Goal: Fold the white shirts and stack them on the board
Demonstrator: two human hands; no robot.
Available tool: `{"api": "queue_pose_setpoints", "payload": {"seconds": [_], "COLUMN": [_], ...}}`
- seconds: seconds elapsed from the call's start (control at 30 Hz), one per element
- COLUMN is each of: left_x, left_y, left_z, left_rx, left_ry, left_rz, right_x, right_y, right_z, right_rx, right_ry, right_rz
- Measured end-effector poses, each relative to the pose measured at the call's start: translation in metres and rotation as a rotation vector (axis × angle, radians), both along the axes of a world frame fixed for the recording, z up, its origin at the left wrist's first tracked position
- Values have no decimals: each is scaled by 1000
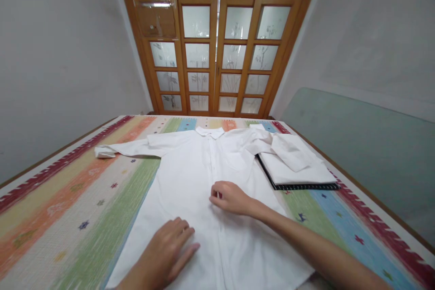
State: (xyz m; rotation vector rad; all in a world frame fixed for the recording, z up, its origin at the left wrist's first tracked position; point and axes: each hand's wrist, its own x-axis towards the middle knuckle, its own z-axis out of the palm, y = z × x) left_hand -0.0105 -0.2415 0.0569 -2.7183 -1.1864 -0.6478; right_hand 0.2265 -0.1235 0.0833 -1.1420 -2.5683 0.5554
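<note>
A white long-sleeved shirt [185,186] lies spread front side up, its collar at the far end and one sleeve stretched out to the left. My left hand [173,244] is over the lower left of the shirt front, palm down, fingers apart and nothing in them. Over the button placket [211,163] is my right hand [233,197], its fingers curled and thumb and forefinger drawn together in a pinch. Whether a bit of the shirt or a button sits between those fingertips cannot be made out.
Folded white cloth [288,172] and a black piece with white marks [306,186] lie stacked at the right, the shirt's other sleeve reaching over them. Beneath is a colourful striped cover [102,199]. A pale green panel [356,145] stands along the right; wooden glazed doors [217,45] are beyond.
</note>
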Motion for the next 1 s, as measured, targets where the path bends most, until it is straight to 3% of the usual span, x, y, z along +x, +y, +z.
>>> {"api": "queue_pose_setpoints", "payload": {"seconds": [0.17,0.3,0.53,0.67,0.8,1.0], "left_x": [-57,-68,-38,-13,19,50], "left_y": [50,97,178,216,240,257], "left_z": [9,4,-3,-1,0,-2], "left_rx": [-48,-158,-386,-399,-331,-295], "left_ry": [-13,39,88,20,-40,-29], "left_rz": [213,249,217,164,143,285], "right_x": [-17,-28,-37,-38,-40,-45], "right_y": [60,95,119,126,138,157], "right_z": [-8,-7,-11,-15,-17,-17], "right_rx": [54,62,88,82,47,103], "right_ry": [-89,-193,-310,-277,-238,-232], "right_rz": [-186,-356,-494,-541,-589,-592]}}
